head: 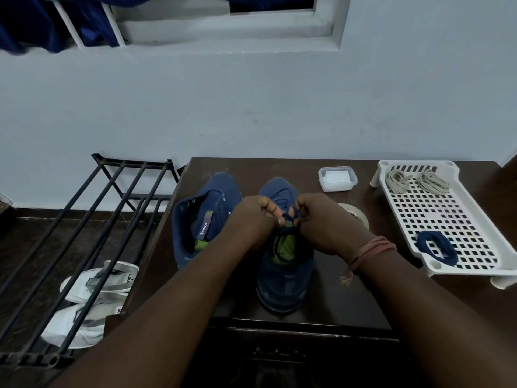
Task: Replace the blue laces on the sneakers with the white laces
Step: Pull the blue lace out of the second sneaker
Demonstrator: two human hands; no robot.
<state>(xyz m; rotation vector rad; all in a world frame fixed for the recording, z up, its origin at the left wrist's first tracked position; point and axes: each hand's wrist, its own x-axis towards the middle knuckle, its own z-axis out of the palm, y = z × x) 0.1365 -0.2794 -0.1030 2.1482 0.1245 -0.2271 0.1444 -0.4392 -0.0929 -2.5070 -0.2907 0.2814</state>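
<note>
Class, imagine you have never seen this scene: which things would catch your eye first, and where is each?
First, the two hands, left hand and right hand, meeting at the centre and pinching a blue lace over the right blue sneaker on the dark table. Beside it stands the left blue sneaker, already unlaced. At the right, a white perforated tray holds two white lace bundles and a coiled blue lace.

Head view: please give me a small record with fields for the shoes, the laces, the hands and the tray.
left shoe: on table, no lace visible
right shoe: blue lace still in it
left hand: pinches the blue lace
right hand: pinches the blue lace
tray: white, on table at right
white laces: two bundles at tray's far end
removed lace: blue, coiled at tray's near end
</note>
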